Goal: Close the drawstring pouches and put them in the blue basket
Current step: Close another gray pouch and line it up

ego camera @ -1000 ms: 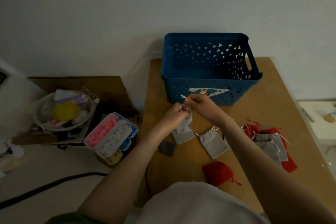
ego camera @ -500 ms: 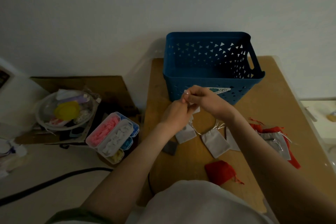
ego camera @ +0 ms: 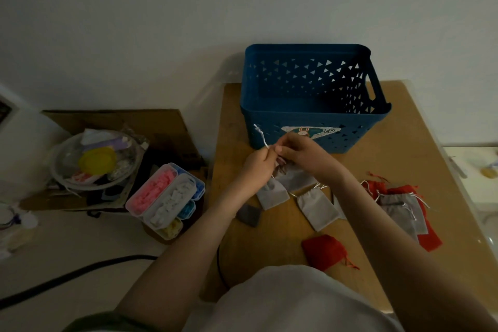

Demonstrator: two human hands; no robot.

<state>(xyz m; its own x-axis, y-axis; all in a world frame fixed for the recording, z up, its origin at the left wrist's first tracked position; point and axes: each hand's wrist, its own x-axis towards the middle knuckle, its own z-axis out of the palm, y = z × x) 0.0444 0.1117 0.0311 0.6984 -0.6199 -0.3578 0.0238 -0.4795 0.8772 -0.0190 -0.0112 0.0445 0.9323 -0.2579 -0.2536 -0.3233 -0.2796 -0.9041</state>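
Note:
The blue basket [ego camera: 310, 118] stands at the back of the wooden table [ego camera: 420, 153]; I see nothing inside it. Just in front of it, my left hand [ego camera: 257, 166] pinches a white drawstring [ego camera: 260, 136] that sticks up and to the left. My right hand [ego camera: 307, 155] grips the gathered mouth of a grey pouch [ego camera: 292, 178] held just above the table. More grey pouches [ego camera: 319, 209] lie below my hands. A heap of red and grey pouches [ego camera: 401, 205] sits to the right. One red pouch [ego camera: 323, 249] lies nearer to me.
A small dark pouch [ego camera: 249, 214] lies by my left forearm. Left of the table stand a compartment box [ego camera: 167, 199] of pink, white and blue bits, and a clear bowl [ego camera: 94, 162] of odds and ends on cardboard. A black cable [ego camera: 67, 275] crosses the floor.
My left hand has pulled the white drawstring out to the upper left, away from my right hand, which holds the grey pouch's mouth lower, closer to the table.

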